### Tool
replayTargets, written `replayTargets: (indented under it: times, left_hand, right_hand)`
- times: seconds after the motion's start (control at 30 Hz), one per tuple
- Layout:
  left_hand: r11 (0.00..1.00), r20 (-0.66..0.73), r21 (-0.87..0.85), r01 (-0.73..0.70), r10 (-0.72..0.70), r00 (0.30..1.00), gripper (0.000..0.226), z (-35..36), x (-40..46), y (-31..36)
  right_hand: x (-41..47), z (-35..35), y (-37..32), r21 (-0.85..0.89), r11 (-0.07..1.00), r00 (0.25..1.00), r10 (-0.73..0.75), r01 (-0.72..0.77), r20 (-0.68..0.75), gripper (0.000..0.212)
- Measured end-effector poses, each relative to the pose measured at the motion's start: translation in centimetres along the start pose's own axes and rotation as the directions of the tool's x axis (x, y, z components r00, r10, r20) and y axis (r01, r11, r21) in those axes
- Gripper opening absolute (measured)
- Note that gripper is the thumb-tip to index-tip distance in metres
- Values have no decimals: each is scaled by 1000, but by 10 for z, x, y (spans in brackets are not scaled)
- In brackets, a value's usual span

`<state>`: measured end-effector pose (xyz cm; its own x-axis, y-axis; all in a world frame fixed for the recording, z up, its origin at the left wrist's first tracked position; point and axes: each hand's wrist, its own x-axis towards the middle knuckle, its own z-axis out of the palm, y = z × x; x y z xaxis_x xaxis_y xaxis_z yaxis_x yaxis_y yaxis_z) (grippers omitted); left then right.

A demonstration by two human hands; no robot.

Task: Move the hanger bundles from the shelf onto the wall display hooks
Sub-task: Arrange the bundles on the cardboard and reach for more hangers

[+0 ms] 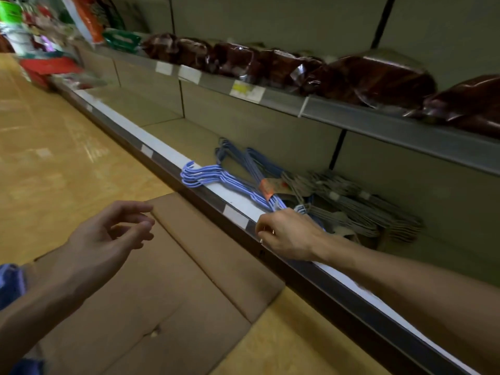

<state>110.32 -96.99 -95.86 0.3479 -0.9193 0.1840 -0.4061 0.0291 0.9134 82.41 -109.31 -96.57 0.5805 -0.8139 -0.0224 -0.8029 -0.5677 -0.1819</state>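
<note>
A bundle of light blue wire hangers (216, 180) lies across the front edge of the bottom shelf (189, 136), its hooks poking out over the rim and an orange tag around its middle. My right hand (286, 234) is closed on the near end of this bundle at the shelf edge. Behind it lies a darker blue bundle (243, 158), and to the right several grey hanger bundles (351, 207) are stacked. My left hand (113, 234) hovers over the cardboard, fingers loosely curled and holding nothing. No wall hooks are in view.
A flattened cardboard box (162, 280) lies on the wooden floor (54, 158) below the shelf. The upper shelf (351, 117) holds dark red wrapped packs (373, 79) and overhangs the hangers. Colourful goods (40, 36) crowd the far left.
</note>
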Motion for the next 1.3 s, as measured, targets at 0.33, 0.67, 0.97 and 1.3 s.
replayTargets:
  times: [0.33, 0.67, 0.97, 1.3]
  left_hand:
    - [998, 22, -55, 32, -31, 999, 15, 24, 1, 11]
    - [992, 4, -92, 91, -91, 996, 16, 27, 11, -23]
    - [983, 50, -101, 156, -151, 987, 17, 50, 19, -65]
    - [968, 134, -194, 159, -134, 982, 17, 119, 49, -51]
  right_hand:
    - [15, 1, 12, -12, 999, 998, 47, -47, -42, 22]
    - [105, 5, 19, -175, 970, 978, 145, -170, -150, 29]
    - [137, 28, 37, -202, 913, 933, 360, -356, -16, 48]
    - [85, 33, 52, -474, 880, 999, 41, -44, -16, 41]
